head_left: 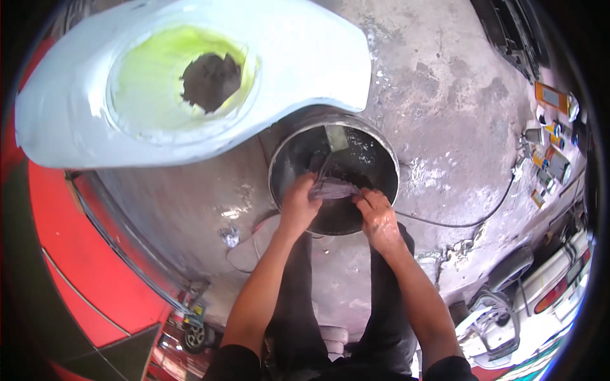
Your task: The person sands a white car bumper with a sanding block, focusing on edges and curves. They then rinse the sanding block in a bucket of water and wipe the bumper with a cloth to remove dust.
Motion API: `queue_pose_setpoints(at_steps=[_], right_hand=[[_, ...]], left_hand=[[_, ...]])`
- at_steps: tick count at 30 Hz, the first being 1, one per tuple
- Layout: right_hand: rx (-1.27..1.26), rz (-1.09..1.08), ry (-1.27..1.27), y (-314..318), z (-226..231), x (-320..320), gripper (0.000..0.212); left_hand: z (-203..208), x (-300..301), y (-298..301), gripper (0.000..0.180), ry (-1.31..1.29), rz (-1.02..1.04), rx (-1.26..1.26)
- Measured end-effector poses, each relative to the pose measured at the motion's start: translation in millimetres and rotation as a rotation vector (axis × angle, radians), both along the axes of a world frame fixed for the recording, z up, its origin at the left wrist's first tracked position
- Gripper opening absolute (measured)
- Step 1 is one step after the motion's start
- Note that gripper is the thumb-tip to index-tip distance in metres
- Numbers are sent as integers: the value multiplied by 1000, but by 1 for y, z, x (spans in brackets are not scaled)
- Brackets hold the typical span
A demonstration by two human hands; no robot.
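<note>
My left hand and my right hand grip the two ends of a wet, greyish-purple cloth. Between them the cloth is bunched and stretched over the near part of a round dark bucket. The fingers of both hands are closed on it, and my right hand looks wet. Dark water glints inside the bucket. Near the bucket's far wall shows a small greenish rectangular piece; I cannot tell what it is.
Ahead on the left, a large pale body panel with a yellow-green patch and a jagged hole overhangs the bucket's far side. Red car bodywork stands at left. A black hose crosses the concrete floor. Cans and boxes lie far right.
</note>
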State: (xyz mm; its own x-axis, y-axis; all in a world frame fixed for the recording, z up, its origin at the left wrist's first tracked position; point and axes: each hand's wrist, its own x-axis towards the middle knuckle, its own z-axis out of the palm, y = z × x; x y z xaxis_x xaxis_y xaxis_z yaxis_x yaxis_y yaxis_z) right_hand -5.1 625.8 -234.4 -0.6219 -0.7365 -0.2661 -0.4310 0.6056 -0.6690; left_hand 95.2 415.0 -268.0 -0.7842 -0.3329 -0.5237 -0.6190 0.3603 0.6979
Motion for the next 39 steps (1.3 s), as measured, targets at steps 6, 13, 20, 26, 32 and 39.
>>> queue_pose_setpoints(at_steps=[6, 13, 20, 26, 32, 39], right_hand=[[-384, -394, -506, -66, -7, -17, 22], [38, -494, -1180, -45, -107, 29, 58], [-356, -1018, -1463, -39, -70, 41, 62], [-652, -928, -1715, -36, -39, 18, 71], [-365, -474, -1852, -12, -42, -1, 69], [227, -42, -966, -35, -42, -6, 52]], left_hand=[[48, -14, 23, 36, -159, -161, -91], [78, -46, 29, 37, -111, 212, 33], [88, -43, 31, 34, -92, 411, 181], [79, -2, 44, 55, 36, -215, 69], [67, -32, 12, 85, 50, -847, -392], [5, -39, 9, 48, -77, -959, -339]])
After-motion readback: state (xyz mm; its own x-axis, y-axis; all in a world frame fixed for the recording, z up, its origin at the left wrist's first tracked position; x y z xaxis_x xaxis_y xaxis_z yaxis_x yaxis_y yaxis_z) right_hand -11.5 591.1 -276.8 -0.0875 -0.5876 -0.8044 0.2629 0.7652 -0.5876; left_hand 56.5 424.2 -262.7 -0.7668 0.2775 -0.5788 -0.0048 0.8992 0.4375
